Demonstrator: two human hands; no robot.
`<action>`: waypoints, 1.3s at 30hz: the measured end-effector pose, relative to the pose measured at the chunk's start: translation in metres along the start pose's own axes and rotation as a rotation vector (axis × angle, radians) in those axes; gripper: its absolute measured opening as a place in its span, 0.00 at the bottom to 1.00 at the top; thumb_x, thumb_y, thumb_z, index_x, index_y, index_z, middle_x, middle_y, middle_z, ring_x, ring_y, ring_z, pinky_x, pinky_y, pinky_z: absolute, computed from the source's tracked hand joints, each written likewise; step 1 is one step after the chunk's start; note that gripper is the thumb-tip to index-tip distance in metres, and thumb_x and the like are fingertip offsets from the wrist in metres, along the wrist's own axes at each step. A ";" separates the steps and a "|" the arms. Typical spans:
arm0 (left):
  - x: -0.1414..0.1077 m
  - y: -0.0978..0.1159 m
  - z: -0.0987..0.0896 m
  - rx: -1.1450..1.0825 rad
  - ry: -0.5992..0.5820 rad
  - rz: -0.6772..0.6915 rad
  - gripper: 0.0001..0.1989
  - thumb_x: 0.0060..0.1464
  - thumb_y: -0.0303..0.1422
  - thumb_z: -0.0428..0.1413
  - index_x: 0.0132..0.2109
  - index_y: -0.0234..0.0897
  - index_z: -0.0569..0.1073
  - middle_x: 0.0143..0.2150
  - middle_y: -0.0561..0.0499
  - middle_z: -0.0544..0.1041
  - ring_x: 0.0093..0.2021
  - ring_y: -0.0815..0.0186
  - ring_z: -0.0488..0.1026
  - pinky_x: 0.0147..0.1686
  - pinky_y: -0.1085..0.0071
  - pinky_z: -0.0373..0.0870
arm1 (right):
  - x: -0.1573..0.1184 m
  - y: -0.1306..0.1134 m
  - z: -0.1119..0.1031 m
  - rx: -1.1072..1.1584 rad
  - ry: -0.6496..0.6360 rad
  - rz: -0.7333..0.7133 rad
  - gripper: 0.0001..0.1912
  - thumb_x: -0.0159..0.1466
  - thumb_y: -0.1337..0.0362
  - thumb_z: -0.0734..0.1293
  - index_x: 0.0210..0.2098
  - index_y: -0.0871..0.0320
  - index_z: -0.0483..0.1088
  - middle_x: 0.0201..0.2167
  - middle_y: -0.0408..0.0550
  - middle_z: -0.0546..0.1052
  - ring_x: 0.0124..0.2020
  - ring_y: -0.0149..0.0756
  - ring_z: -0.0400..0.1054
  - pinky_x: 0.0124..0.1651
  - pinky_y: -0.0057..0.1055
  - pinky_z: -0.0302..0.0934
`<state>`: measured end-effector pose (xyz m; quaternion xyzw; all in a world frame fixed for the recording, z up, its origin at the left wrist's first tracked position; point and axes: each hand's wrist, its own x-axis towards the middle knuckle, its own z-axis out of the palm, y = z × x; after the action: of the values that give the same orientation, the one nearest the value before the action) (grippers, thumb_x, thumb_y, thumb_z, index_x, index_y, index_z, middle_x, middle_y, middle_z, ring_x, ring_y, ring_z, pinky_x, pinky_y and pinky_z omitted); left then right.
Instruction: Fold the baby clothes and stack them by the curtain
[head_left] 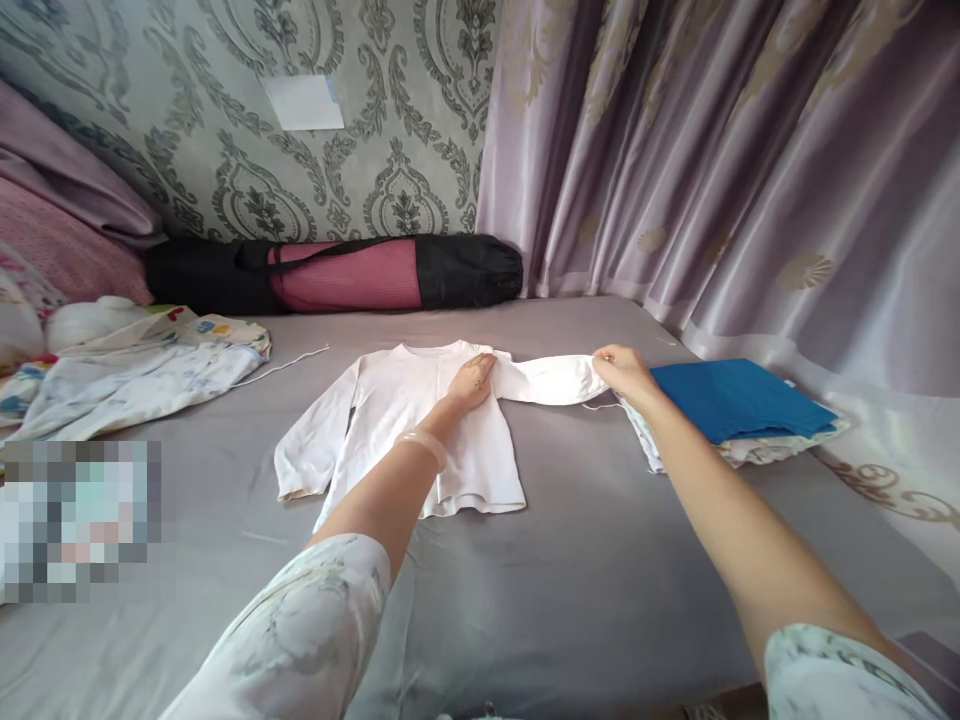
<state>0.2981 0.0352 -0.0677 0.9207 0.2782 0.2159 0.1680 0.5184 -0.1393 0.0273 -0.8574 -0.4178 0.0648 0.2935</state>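
One shirt [397,400], partly hidden by left hand [471,382], sleeve [551,380] in right hand [622,372]

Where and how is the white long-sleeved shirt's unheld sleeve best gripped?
Probably at its cuff, pinched from the person's left: this sleeve angles outward, its end uncovered on the gray sheet, away from the left hand and right hand.

- Shirt [394,405]: I record plain white.
- Folded cloth [739,397]: solid blue.
- Long bag [345,278]: black ends, dark pink middle.
- Wallpaper [307,190]: grey, darker damask motifs.
- Curtain [690,150]: I note lilac, gold motifs.
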 end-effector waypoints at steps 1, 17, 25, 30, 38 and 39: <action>0.000 0.000 0.000 0.001 -0.001 0.001 0.25 0.56 0.21 0.41 0.60 0.29 0.66 0.62 0.40 0.68 0.64 0.62 0.63 0.65 0.63 0.57 | 0.004 0.001 0.003 -0.010 0.036 0.029 0.11 0.58 0.66 0.61 0.36 0.59 0.74 0.31 0.48 0.78 0.32 0.38 0.71 0.33 0.29 0.61; -0.004 0.019 -0.008 0.092 -0.103 -0.141 0.24 0.66 0.36 0.40 0.65 0.33 0.60 0.69 0.41 0.58 0.70 0.55 0.50 0.67 0.54 0.46 | -0.008 0.003 0.021 -0.642 0.124 -0.063 0.18 0.69 0.71 0.51 0.50 0.66 0.68 0.48 0.70 0.71 0.45 0.50 0.70 0.48 0.43 0.56; -0.006 0.026 -0.010 0.124 -0.142 -0.143 0.25 0.65 0.42 0.39 0.65 0.40 0.61 0.70 0.43 0.56 0.70 0.50 0.48 0.66 0.48 0.45 | -0.003 0.005 0.041 -0.812 0.037 -0.120 0.19 0.66 0.72 0.53 0.47 0.66 0.73 0.45 0.68 0.73 0.51 0.54 0.65 0.52 0.49 0.50; -0.007 0.029 -0.012 0.133 -0.143 -0.135 0.29 0.64 0.46 0.40 0.65 0.37 0.60 0.70 0.41 0.54 0.70 0.49 0.46 0.66 0.49 0.43 | 0.000 -0.019 0.050 -0.661 0.021 -0.167 0.21 0.66 0.74 0.52 0.50 0.64 0.72 0.51 0.67 0.72 0.58 0.54 0.59 0.58 0.51 0.46; -0.007 0.025 -0.011 0.241 -0.237 -0.115 0.33 0.61 0.38 0.45 0.70 0.32 0.51 0.72 0.40 0.50 0.71 0.50 0.42 0.67 0.53 0.41 | -0.018 -0.103 0.122 -0.137 -0.338 -0.393 0.32 0.72 0.53 0.43 0.68 0.64 0.50 0.69 0.55 0.52 0.70 0.41 0.43 0.68 0.40 0.39; -0.008 0.024 -0.010 0.251 -0.239 -0.108 0.33 0.60 0.37 0.45 0.70 0.32 0.51 0.72 0.39 0.49 0.71 0.50 0.42 0.67 0.53 0.41 | -0.018 -0.105 0.127 -0.114 -0.353 -0.374 0.33 0.71 0.52 0.42 0.68 0.66 0.49 0.70 0.56 0.51 0.70 0.41 0.41 0.68 0.39 0.38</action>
<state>0.2980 0.0137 -0.0511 0.9374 0.3298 0.0591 0.0950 0.3902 -0.0458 -0.0204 -0.7558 -0.6168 0.1341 0.1743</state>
